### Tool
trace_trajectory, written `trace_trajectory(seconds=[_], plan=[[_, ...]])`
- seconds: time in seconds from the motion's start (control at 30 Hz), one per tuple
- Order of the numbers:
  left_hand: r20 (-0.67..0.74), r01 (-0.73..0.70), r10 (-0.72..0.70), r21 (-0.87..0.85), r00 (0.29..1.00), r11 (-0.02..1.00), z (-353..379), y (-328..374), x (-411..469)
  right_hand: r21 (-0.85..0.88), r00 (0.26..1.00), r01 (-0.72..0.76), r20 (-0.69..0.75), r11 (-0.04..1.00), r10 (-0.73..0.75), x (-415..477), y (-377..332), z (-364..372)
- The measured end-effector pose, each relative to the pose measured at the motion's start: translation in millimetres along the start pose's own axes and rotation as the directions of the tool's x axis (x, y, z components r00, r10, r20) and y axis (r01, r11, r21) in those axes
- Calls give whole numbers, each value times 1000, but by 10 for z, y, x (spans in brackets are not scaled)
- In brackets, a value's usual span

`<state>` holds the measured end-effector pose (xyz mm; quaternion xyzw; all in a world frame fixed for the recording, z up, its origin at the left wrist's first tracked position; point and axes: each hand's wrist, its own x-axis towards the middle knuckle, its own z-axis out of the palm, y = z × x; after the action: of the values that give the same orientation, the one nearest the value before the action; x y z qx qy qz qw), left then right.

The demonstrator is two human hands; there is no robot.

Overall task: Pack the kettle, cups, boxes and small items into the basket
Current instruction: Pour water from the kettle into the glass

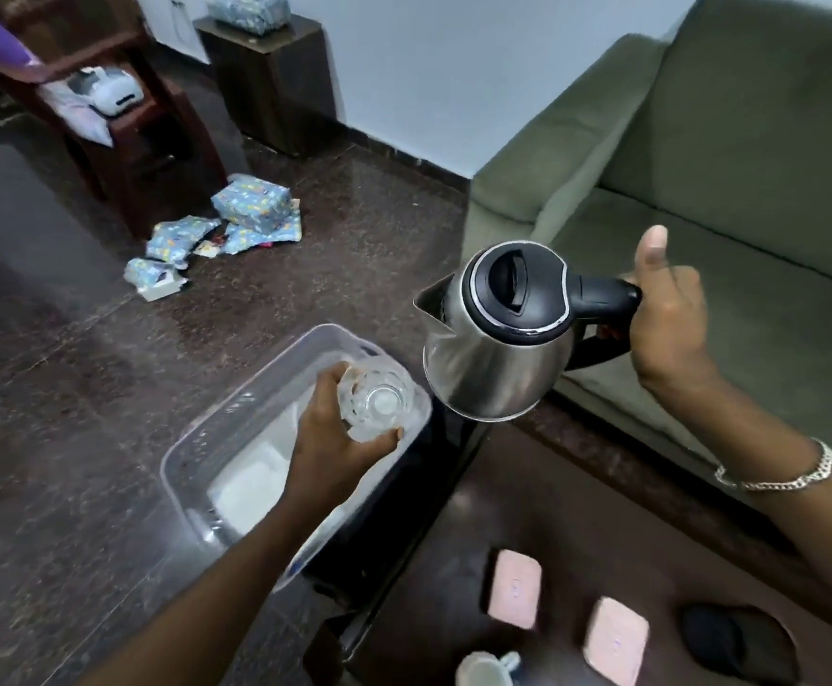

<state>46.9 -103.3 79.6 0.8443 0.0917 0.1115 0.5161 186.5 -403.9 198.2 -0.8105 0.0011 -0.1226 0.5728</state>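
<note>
My right hand (667,319) grips the black handle of a steel kettle (493,349) and holds it in the air beside the sofa, thumb raised. My left hand (329,438) holds a clear patterned glass cup (376,403) over the far end of a translucent plastic basket (191,453) that stands on the floor. Something white lies in the basket's bottom. On the dark table near me lie two pink boxes (515,589) (616,638), a black item (740,641) and a white cup (485,670) at the frame's bottom edge.
A green sofa (701,156) fills the right side. Wrapped parcels in blue patterned paper (250,205) lie on the dark floor further off. A wooden chair (122,116) and a dark cabinet (270,81) stand by the back wall.
</note>
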Motion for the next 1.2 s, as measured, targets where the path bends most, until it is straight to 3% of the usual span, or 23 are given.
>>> trace_trajectory(seconds=[0.27,0.57,0.77,1.0,1.2], plan=[[279,-60,85,-99,956,993,1585,276,-407,-396,999,37,-11,917,-45,-126,450,-1456],[454,-34,72,-91,888,995,2812,228,-1008,-701,999,20,45,713,17,-417,1148,-2341],[528,-35,49,-36,848,999,3205,-7,-1199,-813,991,74,124,577,47,-571,1414,-2482],[525,-28,19,8,851,1000,3319,-198,-1265,-882,946,304,325,360,-3,-671,1552,-2317],[517,-21,9,17,856,1000,3292,-268,-1270,-857,898,429,439,285,-33,-725,1508,-2158]])
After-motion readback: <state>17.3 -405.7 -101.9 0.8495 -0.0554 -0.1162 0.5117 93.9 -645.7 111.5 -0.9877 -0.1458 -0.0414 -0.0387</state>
